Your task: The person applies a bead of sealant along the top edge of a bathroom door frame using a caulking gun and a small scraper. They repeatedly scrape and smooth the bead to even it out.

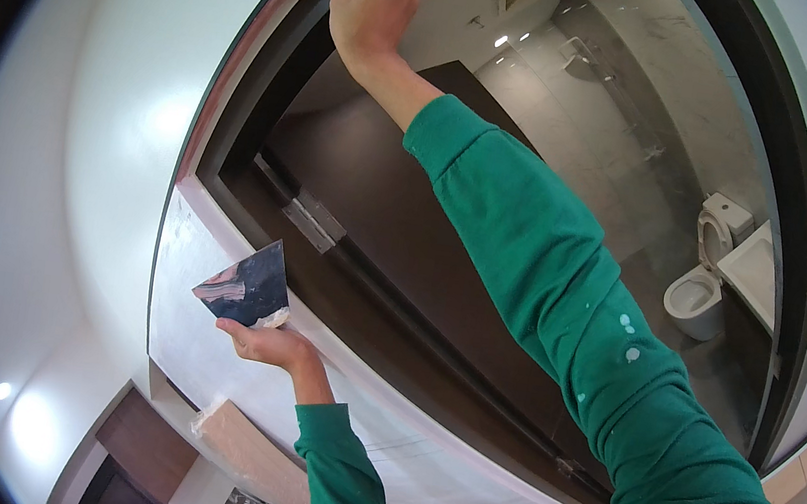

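While our bare left hand (271, 345) holds up a thin, dark, four-sided flat plate (253, 284), our bare right hand (375, 12) reaches to the high part of the dark brown door frame (310, 276). The plate is just outside the frame, in front of the smooth white wall (185, 271), and its big face is turned to us. It has a pinkish smear on one side and a blob of soft white paste (274, 318) low down, by our fingers. We think we grip it from below so its top stays free and the paste stays close by. Our right fingers are bent in, but the top of the view cuts them off, so we cannot tell if they pinch something. That arm is stretched long, it seems, because the spot is so high. The flat, dark brown door (382, 179) hangs open on its shiny silver metal hinge (314, 223), maybe to be out of our way. Our right green cloth sleeve (536, 238) has pale spots (632, 355), perhaps from drips.
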A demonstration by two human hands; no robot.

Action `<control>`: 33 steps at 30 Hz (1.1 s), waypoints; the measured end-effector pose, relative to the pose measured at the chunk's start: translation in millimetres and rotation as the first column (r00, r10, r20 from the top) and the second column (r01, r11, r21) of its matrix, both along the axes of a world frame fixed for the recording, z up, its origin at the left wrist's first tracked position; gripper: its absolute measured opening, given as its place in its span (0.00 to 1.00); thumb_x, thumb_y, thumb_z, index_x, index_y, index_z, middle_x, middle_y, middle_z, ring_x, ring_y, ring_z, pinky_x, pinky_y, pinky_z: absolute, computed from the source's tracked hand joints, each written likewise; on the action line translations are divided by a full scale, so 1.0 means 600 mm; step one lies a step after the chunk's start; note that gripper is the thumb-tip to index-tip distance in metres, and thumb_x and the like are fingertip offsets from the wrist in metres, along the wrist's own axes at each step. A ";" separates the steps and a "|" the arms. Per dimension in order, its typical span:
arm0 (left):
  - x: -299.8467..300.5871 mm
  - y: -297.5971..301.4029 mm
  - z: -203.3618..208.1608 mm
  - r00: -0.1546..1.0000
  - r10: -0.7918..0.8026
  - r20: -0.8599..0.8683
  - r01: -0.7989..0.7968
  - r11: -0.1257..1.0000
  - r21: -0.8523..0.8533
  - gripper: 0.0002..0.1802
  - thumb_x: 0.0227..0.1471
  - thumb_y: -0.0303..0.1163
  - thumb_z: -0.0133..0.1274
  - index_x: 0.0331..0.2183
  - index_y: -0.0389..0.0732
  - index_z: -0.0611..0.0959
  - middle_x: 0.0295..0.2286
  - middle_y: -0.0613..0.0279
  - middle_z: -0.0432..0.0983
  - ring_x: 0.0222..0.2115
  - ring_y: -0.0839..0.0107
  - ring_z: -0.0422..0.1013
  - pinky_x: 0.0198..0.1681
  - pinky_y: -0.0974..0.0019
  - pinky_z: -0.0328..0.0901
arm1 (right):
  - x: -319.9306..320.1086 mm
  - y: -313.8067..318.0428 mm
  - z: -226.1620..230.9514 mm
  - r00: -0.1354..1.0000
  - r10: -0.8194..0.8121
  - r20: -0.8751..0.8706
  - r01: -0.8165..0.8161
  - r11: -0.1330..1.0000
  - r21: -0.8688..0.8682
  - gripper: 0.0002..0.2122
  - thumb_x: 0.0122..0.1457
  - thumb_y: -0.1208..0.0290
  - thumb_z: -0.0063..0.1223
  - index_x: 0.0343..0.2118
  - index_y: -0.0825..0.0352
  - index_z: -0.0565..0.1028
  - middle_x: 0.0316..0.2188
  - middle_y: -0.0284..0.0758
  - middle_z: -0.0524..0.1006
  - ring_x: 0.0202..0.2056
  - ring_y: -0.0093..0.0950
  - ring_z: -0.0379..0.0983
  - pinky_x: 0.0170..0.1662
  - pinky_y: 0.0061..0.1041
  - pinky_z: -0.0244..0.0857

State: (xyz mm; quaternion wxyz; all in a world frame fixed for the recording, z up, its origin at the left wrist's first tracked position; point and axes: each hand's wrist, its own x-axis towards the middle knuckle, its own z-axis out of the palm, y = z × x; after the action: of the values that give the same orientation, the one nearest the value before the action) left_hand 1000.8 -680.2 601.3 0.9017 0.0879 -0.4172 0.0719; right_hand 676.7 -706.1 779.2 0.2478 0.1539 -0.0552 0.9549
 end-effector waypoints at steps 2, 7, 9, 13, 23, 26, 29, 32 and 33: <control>-0.002 0.000 -0.001 1.000 0.011 0.006 -0.011 1.000 -0.004 0.38 0.69 0.54 0.41 0.49 0.19 0.74 0.46 0.46 0.74 0.44 0.58 0.74 0.49 0.59 0.71 | 0.014 -0.005 -0.002 1.000 -0.009 -0.016 0.009 1.000 0.007 0.09 0.62 0.73 0.53 0.43 0.63 0.83 0.41 0.34 0.81 0.44 0.38 0.71 0.51 0.38 0.65; -0.003 0.004 -0.002 0.999 0.034 0.005 -0.034 0.999 0.038 0.38 0.69 0.54 0.41 0.49 0.20 0.74 0.46 0.46 0.74 0.45 0.58 0.74 0.50 0.59 0.71 | 0.058 -0.019 0.007 1.000 0.016 -0.005 -0.016 0.998 -0.059 0.08 0.57 0.74 0.59 0.38 0.61 0.85 0.35 0.32 0.81 0.40 0.36 0.70 0.45 0.35 0.62; -0.004 0.005 -0.002 0.999 0.045 -0.002 -0.044 0.998 0.044 0.38 0.68 0.55 0.41 0.48 0.21 0.75 0.46 0.46 0.75 0.44 0.58 0.74 0.49 0.59 0.72 | 0.078 -0.024 0.011 1.000 0.025 -0.001 -0.025 0.997 -0.078 0.08 0.55 0.75 0.61 0.36 0.60 0.85 0.32 0.29 0.81 0.38 0.34 0.68 0.43 0.34 0.60; -0.010 0.005 0.000 0.999 0.050 -0.018 -0.050 0.999 0.011 0.35 0.69 0.52 0.40 0.46 0.22 0.76 0.43 0.50 0.76 0.40 0.63 0.75 0.43 0.63 0.73 | 0.124 -0.031 0.007 0.995 0.073 -0.064 -0.077 0.995 -0.058 0.07 0.55 0.75 0.61 0.36 0.60 0.85 0.32 0.28 0.82 0.38 0.34 0.68 0.43 0.34 0.59; -0.014 0.009 -0.001 0.999 0.054 -0.009 -0.053 0.998 0.028 0.35 0.70 0.52 0.39 0.48 0.22 0.75 0.44 0.50 0.76 0.40 0.64 0.75 0.43 0.64 0.72 | 0.225 -0.020 -0.006 0.973 0.180 -0.145 -0.185 0.982 -0.020 0.07 0.55 0.78 0.61 0.36 0.62 0.85 0.33 0.27 0.81 0.38 0.33 0.66 0.44 0.33 0.58; -0.015 0.012 -0.001 0.999 0.046 -0.008 -0.045 0.998 0.039 0.36 0.70 0.52 0.38 0.49 0.21 0.74 0.45 0.49 0.75 0.41 0.64 0.74 0.45 0.63 0.71 | 0.250 -0.017 -0.011 0.962 0.207 -0.177 -0.209 0.978 0.006 0.07 0.55 0.78 0.61 0.36 0.61 0.85 0.33 0.27 0.81 0.39 0.33 0.66 0.44 0.33 0.57; -0.014 0.011 -0.002 0.999 0.042 0.010 -0.042 0.999 0.030 0.38 0.69 0.55 0.39 0.48 0.21 0.75 0.45 0.46 0.75 0.42 0.61 0.74 0.49 0.62 0.69 | 0.267 -0.014 -0.020 0.940 0.227 -0.255 -0.223 0.974 0.045 0.07 0.55 0.77 0.61 0.36 0.61 0.85 0.33 0.27 0.81 0.39 0.32 0.66 0.45 0.33 0.57; -0.004 0.003 -0.004 0.998 0.028 0.050 -0.028 1.000 0.000 0.39 0.69 0.55 0.39 0.48 0.20 0.75 0.45 0.47 0.75 0.42 0.62 0.73 0.50 0.61 0.68 | 0.266 -0.009 -0.044 0.877 0.270 -0.398 -0.255 0.963 0.091 0.07 0.56 0.76 0.60 0.36 0.60 0.86 0.33 0.27 0.81 0.39 0.33 0.66 0.46 0.34 0.57; 0.001 -0.002 -0.005 0.999 0.032 0.027 -0.033 0.999 0.018 0.39 0.69 0.55 0.39 0.49 0.19 0.75 0.46 0.48 0.75 0.42 0.62 0.73 0.50 0.61 0.68 | 0.262 -0.003 -0.059 0.841 0.307 -0.445 -0.285 0.951 0.118 0.07 0.57 0.75 0.60 0.36 0.61 0.86 0.33 0.28 0.81 0.39 0.33 0.66 0.47 0.34 0.57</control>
State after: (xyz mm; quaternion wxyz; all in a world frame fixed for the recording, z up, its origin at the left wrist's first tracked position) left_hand 1001.6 -681.6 598.2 0.8939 0.1019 -0.4284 0.0840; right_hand 834.1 -708.2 744.0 0.0997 0.3872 0.0066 0.9166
